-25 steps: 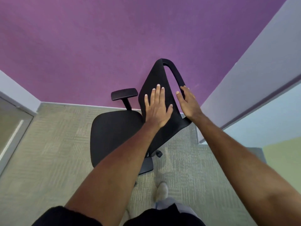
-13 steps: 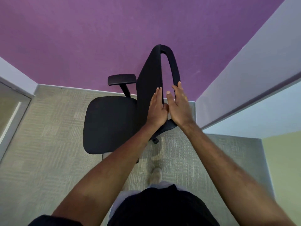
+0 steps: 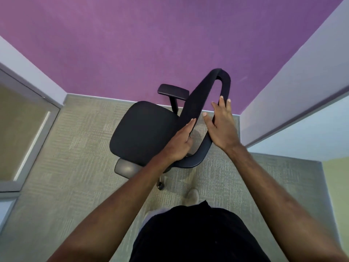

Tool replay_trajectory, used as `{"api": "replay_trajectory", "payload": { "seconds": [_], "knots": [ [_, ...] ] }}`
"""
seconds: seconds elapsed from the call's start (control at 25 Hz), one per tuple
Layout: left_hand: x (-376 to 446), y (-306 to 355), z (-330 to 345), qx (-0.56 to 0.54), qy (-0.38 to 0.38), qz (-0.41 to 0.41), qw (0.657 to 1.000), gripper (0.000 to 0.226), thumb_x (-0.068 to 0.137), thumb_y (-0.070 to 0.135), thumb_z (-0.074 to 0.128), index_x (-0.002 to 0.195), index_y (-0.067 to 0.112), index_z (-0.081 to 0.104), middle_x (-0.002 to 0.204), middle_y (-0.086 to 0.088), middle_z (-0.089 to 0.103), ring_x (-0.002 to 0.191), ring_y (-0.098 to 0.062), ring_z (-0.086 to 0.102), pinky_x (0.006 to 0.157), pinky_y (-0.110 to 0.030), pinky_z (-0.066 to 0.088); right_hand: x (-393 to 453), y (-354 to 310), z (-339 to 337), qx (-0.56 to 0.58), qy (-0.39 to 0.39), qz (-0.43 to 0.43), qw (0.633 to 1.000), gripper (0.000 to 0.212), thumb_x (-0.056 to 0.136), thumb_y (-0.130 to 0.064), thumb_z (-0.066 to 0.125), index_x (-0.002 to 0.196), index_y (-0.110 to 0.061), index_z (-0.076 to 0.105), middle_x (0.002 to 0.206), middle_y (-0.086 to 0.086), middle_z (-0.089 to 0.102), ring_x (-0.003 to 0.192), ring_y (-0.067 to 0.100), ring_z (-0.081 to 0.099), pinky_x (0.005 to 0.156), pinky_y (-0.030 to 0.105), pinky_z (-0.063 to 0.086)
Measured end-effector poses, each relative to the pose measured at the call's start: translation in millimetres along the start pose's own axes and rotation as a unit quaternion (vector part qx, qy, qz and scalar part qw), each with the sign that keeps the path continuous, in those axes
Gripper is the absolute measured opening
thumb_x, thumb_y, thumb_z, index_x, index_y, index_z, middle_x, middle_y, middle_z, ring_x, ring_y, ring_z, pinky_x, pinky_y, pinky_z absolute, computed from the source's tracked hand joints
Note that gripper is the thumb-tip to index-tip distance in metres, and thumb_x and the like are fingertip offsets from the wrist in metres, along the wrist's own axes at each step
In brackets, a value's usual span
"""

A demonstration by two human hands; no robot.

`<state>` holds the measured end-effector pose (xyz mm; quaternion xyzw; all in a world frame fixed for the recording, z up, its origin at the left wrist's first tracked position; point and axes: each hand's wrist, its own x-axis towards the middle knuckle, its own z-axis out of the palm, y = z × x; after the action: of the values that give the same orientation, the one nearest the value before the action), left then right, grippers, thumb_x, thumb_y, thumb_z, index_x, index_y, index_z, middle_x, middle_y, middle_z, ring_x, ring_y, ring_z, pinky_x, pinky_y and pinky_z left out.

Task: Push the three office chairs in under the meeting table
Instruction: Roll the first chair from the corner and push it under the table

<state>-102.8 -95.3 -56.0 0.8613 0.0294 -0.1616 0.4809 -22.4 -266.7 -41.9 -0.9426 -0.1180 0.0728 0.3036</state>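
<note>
1. I saw one black office chair (image 3: 145, 129) standing on the grey carpet (image 3: 66, 152), close to the purple wall (image 3: 132, 44), with its seat pointing away from the corner on the right.
2. The chair's backrest (image 3: 198, 103) rose as a narrow loop, seen nearly edge-on, with one armrest (image 3: 173, 91) behind the seat and a grey one (image 3: 127, 168) on the near side.
3. The left hand (image 3: 179, 142) lay flat along the seat-side face of the backrest, fingers straight and pressed together, not curled round anything that I could see.
4. The right hand (image 3: 221, 127) rested on the outer rim of the backrest, fingers spread, the thumb on the inner side of the rim; I could not tell whether it truly gripped.
5. One caster (image 3: 160, 185) showed under the chair, and a shoe (image 3: 191, 196) stood on the carpet just behind it.
6. No table appeared near the chair in my view.
</note>
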Motion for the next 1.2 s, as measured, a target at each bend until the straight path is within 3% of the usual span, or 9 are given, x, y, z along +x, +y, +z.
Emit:
{"api": "replay_trajectory", "payload": {
  "seconds": [0.12,0.28,0.44,0.56,0.64,0.76,0.92,1.08,1.2],
  "knots": [
    [-39,-19,-18,0.029,-0.034,-0.009,0.999,0.063,0.111,0.008,0.039,0.169,0.027,0.022,0.173,0.005,0.026,0.153,-0.003,0.025,0.107,0.006,0.012,-18,-6,8,-0.052,0.015,-0.017,0.998,0.069,0.111,-0.058,0.035,0.165,-0.016,0.034,0.179,0.007,0.008,0.166,0.025,-0.007,0.132,0.052,0.009],
    [-87,-48,-50,0.062,-0.071,-0.01,0.995,0.061,0.109,0.006,0.039,0.166,0.027,0.033,0.169,0.007,0.036,0.152,-0.005,0.032,0.102,0.009,0.015,-46,-14,20,-0.125,0.022,-0.045,0.991,0.069,0.111,-0.061,0.029,0.166,-0.019,0.034,0.178,0.01,0.015,0.167,0.026,-0.001,0.131,0.044,-0.005],
    [-131,-72,-85,0.111,-0.085,-0.018,0.99,0.055,0.111,0.015,0.044,0.162,0.034,0.041,0.165,0.008,0.044,0.149,-0.011,0.042,0.111,-0.016,0.031,-69,-32,35,-0.196,-0.002,-0.075,0.978,0.074,0.106,-0.068,0.02,0.158,-0.023,0.049,0.174,0.013,0.029,0.165,0.03,0.016,0.134,0.05,0.003],
    [-162,-90,-107,0.181,-0.069,-0.038,0.98,0.049,0.11,0.052,0.042,0.157,0.04,0.045,0.16,0.009,0.051,0.143,-0.016,0.05,0.116,-0.037,0.04,-89,-53,47,-0.226,-0.035,-0.101,0.968,0.083,0.1,-0.075,0.016,0.151,-0.024,0.058,0.168,0.011,0.043,0.161,0.029,0.028,0.134,0.05,0.009],
    [-180,-100,-117,0.249,-0.054,-0.038,0.966,0.068,0.101,0.075,0.037,0.157,0.037,0.044,0.157,0.009,0.054,0.141,-0.018,0.053,0.114,-0.044,0.044,-100,-67,54,-0.237,-0.055,-0.119,0.963,0.088,0.097,-0.079,0.016,0.148,-0.024,0.061,0.16,0.009,0.054,0.155,0.028,0.04,0.134,0.049,0.014],
    [-203,-116,-128,0.361,-0.01,-0.001,0.933,0.099,0.085,0.094,0.032,0.158,0.028,0.042,0.156,0.003,0.056,0.138,-0.022,0.056,0.111,-0.048,0.046,-117,-87,67,-0.252,-0.076,-0.149,0.953,0.09,0.096,-0.083,0.018,0.146,-0.022,0.061,0.151,0.005,0.062,0.146,0.025,0.051,0.132,0.049,0.02],
    [-221,-137,-145,0.423,0.053,0.017,0.904,0.112,0.076,0.102,0.035,0.156,0.023,0.044,0.151,0.0,0.059,0.135,-0.024,0.058,0.113,-0.053,0.043,-137,-106,79,-0.241,-0.105,-0.169,0.95,0.11,0.082,-0.103,0.017,0.146,-0.025,0.059,0.146,0.001,0.066,0.136,0.024,0.059,0.121,0.049,0.034],
    [-227,-151,-163,0.48,0.09,0.019,0.873,0.125,0.065,0.11,0.017,0.138,0.018,0.058,0.114,-0.001,0.074,0.105,-0.026,0.069,0.1,-0.048,0.048,-154,-123,94,-0.259,-0.124,-0.17,0.943,0.125,0.067,-0.112,0.028,0.152,-0.024,0.053,0.146,0.003,0.065,0.132,0.028,0.06,0.12,0.053,0.037],
    [-228,-159,-171,0.507,0.093,0.041,0.856,0.119,0.066,0.109,0.016,0.124,0.016,0.064,0.1,-0.002,0.073,0.093,-0.026,0.069,0.09,-0.043,0.05,-163,-135,106,-0.276,-0.081,-0.157,0.945,0.126,0.06,-0.115,0.026,0.14,-0.025,0.062,0.129,0.002,0.073,0.118,0.026,0.067,0.113,0.049,0.045]
  ]
}}
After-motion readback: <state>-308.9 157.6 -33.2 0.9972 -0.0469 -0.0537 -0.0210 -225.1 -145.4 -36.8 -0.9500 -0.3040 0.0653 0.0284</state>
